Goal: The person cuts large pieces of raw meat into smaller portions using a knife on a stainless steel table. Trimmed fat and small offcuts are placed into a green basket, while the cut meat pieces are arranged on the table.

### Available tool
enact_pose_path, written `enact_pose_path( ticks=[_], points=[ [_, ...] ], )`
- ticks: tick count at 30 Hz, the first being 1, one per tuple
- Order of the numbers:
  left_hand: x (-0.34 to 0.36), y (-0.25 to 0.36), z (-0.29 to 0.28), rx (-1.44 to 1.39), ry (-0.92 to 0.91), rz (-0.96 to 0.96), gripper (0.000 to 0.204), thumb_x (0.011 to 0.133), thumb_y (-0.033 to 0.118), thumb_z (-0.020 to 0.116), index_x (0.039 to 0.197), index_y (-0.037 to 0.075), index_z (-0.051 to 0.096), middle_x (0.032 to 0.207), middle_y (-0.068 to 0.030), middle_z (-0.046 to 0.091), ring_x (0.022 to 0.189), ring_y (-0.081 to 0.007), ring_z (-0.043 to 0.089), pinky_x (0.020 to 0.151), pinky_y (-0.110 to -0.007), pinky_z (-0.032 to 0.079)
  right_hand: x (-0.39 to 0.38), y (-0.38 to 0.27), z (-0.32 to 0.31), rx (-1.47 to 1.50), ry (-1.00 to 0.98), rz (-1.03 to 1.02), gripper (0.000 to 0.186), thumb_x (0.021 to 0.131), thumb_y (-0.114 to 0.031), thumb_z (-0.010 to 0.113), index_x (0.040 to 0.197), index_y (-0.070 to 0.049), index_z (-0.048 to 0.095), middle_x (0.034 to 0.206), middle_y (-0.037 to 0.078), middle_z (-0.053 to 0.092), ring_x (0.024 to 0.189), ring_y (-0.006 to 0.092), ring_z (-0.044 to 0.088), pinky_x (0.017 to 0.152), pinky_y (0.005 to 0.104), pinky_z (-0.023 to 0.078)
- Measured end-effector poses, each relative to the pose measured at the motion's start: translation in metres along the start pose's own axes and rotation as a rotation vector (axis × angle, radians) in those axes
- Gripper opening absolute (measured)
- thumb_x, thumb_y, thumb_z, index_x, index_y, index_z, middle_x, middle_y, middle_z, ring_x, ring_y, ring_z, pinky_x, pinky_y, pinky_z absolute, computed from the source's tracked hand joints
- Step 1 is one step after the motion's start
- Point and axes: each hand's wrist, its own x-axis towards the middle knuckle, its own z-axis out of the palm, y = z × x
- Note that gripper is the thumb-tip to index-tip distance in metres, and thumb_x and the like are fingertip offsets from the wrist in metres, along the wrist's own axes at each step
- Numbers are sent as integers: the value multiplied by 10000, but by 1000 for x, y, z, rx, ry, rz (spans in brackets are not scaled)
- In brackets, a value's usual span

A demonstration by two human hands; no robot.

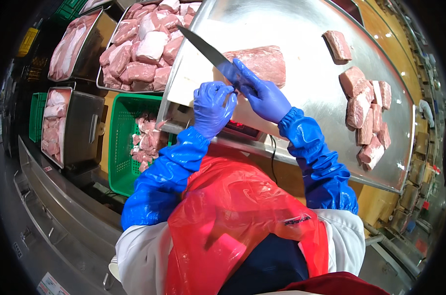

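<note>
My right hand [264, 96], in a blue glove, is closed on a long knife [203, 49], index finger along the blade, tip pointing up-left. Beside it, my left hand [213, 108] has fingers bent in a pinch near the knife's heel; what is between them is hidden. Behind both hands a long pink meat piece [259, 61] lies on the white cutting board [306, 83]. Cut meat pieces [358, 115] rest on the steel tray [395, 162] to the right. A small red display [235, 125] shows below the board.
A steel bin [142, 59] piled with meat stands back left, with more meat bins [73, 128] further left. A green basket [115, 152] holding trimmings sits left of my left forearm. A steel counter [41, 206] runs along the lower left.
</note>
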Motion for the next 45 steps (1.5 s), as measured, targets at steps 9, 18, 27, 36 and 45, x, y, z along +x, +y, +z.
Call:
enact_pose_path(
  ticks=[9, 18, 27, 36, 45],
  points=[
    [-12, -6, 14, 86, 101, -65, 240, 760, 109, 796, 959, 173, 678, 924, -26, 632, 919, -260, 603, 797, -422, 442, -107, 1, -39, -395, -272, 227, 660, 990, -131, 503, 1584, -290, 265, 922, 254, 680, 783, 451, 661, 694, 539, 519],
    [-12, 8, 19, -39, -129, -26, 312, 726, 109, 787, 1013, 84, 666, 1033, -118, 613, 943, -321, 603, 822, -440, 503, -148, -26, -81, -347, 70, 104, 567, 983, -76, 558, 1523, -194, 433, 989, 217, 697, 832, 411, 692, 717, 479, 558],
    [-19, -20, 4, -240, -97, 102, 213, 695, 22, 749, 852, 77, 615, 837, -98, 614, 780, -326, 600, 697, -434, 494, -31, -14, 7, -387, 49, -3, 701, 943, -61, 527, 1569, -299, 321, 963, 196, 691, 798, 393, 693, 686, 481, 564],
    [-20, -27, 2, -309, -123, 48, 184, 715, 61, 773, 795, 89, 610, 787, -79, 594, 761, -315, 585, 681, -430, 486, -113, -14, -50, -751, -356, 228, 769, 912, -43, 526, 1586, -314, 274, 763, 188, 640, 678, 385, 667, 607, 501, 534],
    [-8, -36, -8, -308, -13, -241, 189, 754, 51, 751, 726, 65, 564, 702, -89, 552, 676, -287, 556, 633, -404, 462, -105, -15, -49, -671, -414, 305, 890, 873, -24, 528, 1605, -372, 160, 760, 211, 661, 676, 381, 676, 633, 501, 536]
  ],
)
